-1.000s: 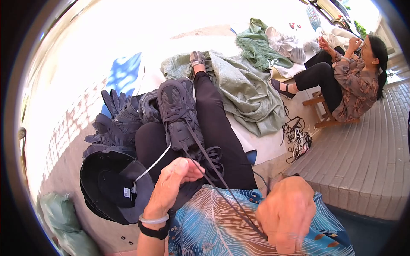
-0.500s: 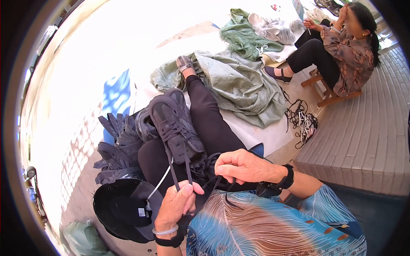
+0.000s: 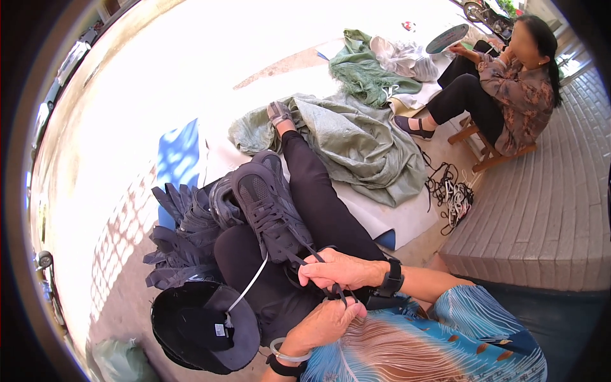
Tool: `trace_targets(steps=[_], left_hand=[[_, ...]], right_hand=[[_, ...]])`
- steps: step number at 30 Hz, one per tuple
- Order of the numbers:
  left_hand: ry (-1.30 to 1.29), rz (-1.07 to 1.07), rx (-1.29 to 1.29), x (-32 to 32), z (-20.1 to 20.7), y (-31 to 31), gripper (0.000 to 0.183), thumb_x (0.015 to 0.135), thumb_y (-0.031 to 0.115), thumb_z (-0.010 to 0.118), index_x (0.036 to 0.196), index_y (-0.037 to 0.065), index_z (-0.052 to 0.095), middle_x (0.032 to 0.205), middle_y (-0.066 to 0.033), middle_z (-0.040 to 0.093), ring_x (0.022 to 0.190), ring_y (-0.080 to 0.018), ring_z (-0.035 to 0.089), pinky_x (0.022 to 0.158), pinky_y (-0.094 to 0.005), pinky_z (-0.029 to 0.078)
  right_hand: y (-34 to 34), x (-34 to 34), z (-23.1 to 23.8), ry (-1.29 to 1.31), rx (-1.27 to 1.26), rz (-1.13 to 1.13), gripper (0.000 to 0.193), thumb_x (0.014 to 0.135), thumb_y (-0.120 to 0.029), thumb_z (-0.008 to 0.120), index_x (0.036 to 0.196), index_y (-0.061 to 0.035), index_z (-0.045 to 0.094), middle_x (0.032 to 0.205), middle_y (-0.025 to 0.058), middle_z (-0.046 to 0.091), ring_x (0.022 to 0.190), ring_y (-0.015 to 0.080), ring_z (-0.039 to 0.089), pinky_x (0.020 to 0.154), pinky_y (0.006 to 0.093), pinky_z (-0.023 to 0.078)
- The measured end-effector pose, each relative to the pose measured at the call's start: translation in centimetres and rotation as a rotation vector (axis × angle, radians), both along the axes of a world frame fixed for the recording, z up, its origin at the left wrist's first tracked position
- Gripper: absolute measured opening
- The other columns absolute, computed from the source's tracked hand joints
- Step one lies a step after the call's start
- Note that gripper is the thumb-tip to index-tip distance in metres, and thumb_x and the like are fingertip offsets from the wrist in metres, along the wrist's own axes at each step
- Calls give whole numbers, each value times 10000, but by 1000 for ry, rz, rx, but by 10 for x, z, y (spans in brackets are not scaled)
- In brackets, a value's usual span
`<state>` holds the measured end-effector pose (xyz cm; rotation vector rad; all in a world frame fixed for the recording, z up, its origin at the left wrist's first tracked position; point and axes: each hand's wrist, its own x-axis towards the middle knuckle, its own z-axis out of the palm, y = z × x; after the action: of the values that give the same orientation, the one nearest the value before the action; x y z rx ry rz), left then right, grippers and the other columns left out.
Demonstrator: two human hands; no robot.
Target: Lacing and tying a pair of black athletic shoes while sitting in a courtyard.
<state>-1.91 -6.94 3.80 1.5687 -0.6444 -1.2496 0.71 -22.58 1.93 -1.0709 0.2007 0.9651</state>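
Observation:
A dark grey sneaker (image 3: 266,213) lies on my lap with its toe away from me and its laces drawn out towards my body. My right hand (image 3: 350,270) is closed on a dark shoelace (image 3: 310,256) just beyond the shoe's heel end. Close below it, near my patterned shirt, my left hand (image 3: 328,326) is also closed, with a dark lace end running up from its fingers. Another grey sneaker (image 3: 273,167) sits partly hidden behind the first. A black cap-like item (image 3: 191,325) with a white cord rests left of my left hand.
Several dark shoe pieces (image 3: 181,251) are piled to the left. Ahead lies a grey-green woven sheet (image 3: 356,140), with green sacking (image 3: 359,67) beyond. A tangle of laces (image 3: 455,200) is on the ground at right. A person (image 3: 519,95) sits on a wooden stool (image 3: 487,153), holding a fan.
My left hand has moved right and down, away from the front of the sneaker. My right hand has shifted slightly left and lower, onto the lace. The seated person's fan has turned and a hand lowered.

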Motion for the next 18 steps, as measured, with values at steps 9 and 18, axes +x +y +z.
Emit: trace_targets(steps=[9,18], left_hand=[[382,951,-43,48,-45,43,420,961,381,485,1043,-19,582,923,-122,659,803,-193,640,754,-313,519],[732,1145,-173,62,-64,22,215,943,252,559,962,38,551,574,61,378,433,-45,322,433,-219,333]], right_hand=[[25,-8,-18,-1172,-501,445,303,942,-214,492,790,42,544,600,172,560,588,348,589,568,414,467],[8,16,14,-936,-667,417,291,884,-233,575,789,42,585,675,202,606,638,364,616,607,438,492]])
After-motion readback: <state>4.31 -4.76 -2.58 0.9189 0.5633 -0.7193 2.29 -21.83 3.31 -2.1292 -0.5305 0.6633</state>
